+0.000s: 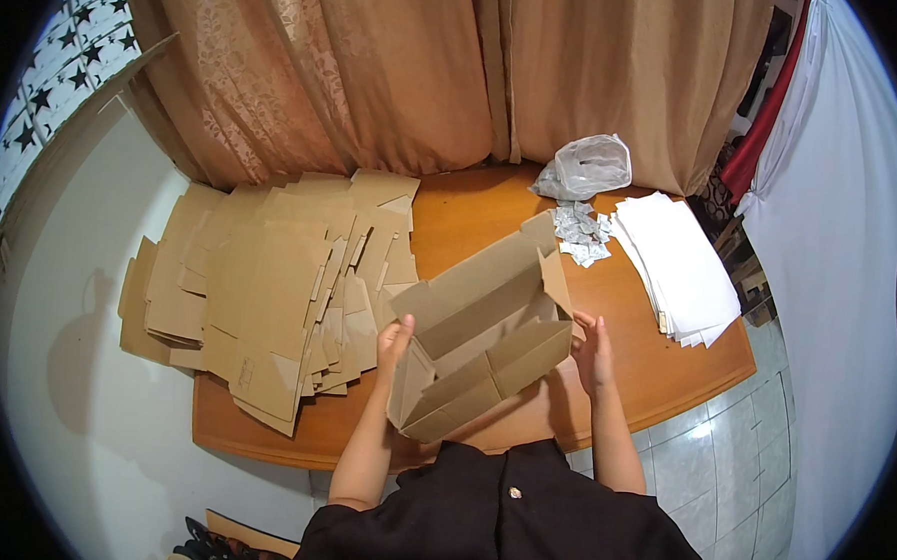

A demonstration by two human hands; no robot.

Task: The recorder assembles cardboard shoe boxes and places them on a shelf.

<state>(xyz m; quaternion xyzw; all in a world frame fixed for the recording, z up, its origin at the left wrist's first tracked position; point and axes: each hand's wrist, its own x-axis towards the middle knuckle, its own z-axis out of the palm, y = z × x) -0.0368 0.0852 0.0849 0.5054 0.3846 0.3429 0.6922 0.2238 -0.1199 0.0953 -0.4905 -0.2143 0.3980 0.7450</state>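
Note:
A brown cardboard box [496, 370], partly folded up with its top open, is tilted above the near edge of the table. Its end flaps stand up at the far right corner. My left hand [394, 344] grips the box's left end, thumb on the rim and the other fingers mostly hidden behind the wall. At the opposite end, my right hand [593, 354] holds the right wall with bent fingers, some of them out of sight. The inside of the box shows bare cardboard.
Flat cardboard blanks [269, 272] lie in a large overlapping pile on the left of the wooden table [461, 221]. Small white sachets [579, 231] lie before an open clear plastic bag [594, 166] at the back. White paper sheets [677, 268] are stacked on the right.

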